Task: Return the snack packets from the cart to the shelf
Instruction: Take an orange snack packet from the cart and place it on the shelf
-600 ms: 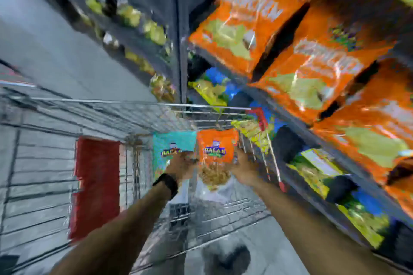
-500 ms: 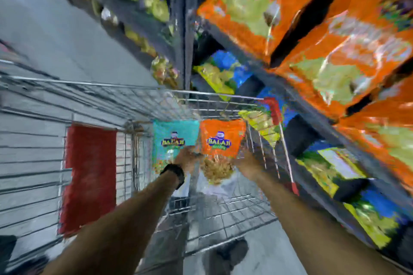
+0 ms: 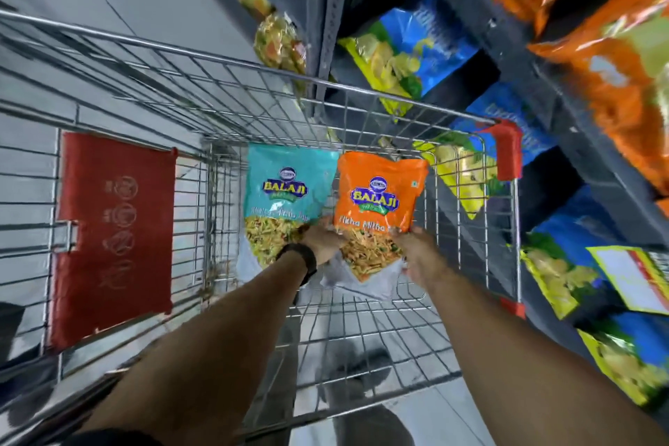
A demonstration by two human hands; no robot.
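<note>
While inside cart point(image 3: 362, 98): hands' grip point(image 3: 327, 239) on orange packet point(image 3: 380, 192)

Two snack packets stand side by side in the wire cart point(image 3: 253, 63): the left packet point(image 3: 287, 192) and, touching it, the right packet point(image 3: 380, 199) (gripped low down by both hands). The shelf point(image 3: 514, 58) runs along the cart's right side; a flap point(image 3: 112, 232) lies at its left.

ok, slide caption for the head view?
Both hands grip the orange packet inside the cart; teal packet beside it.
</note>
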